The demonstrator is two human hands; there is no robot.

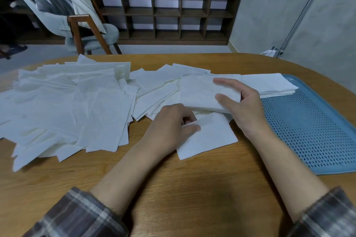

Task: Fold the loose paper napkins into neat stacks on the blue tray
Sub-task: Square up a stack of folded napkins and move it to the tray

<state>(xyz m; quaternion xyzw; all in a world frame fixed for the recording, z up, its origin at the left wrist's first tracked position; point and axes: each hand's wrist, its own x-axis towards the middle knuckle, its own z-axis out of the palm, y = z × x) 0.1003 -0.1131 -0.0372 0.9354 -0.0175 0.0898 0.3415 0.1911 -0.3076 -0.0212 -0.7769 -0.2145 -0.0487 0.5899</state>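
Loose white paper napkins (63,106) lie spread in a wide heap over the left half of the wooden table. My right hand (240,102) grips a small pile of folded napkins (198,92), thumb on top and fingers along its right edge, just left of the blue tray (308,131). My left hand (173,123) pinches the upper left edge of a single napkin (210,136) lying flat in front of me. A neat stack of folded napkins (269,84) sits on the tray's far end.
The perforated blue tray lies at the table's right side, its near part bare. Bare wood (192,188) stretches between my forearms and the front edge. Beyond the table stand a chair (90,34) with clothes and a dark cubby shelf (165,11).
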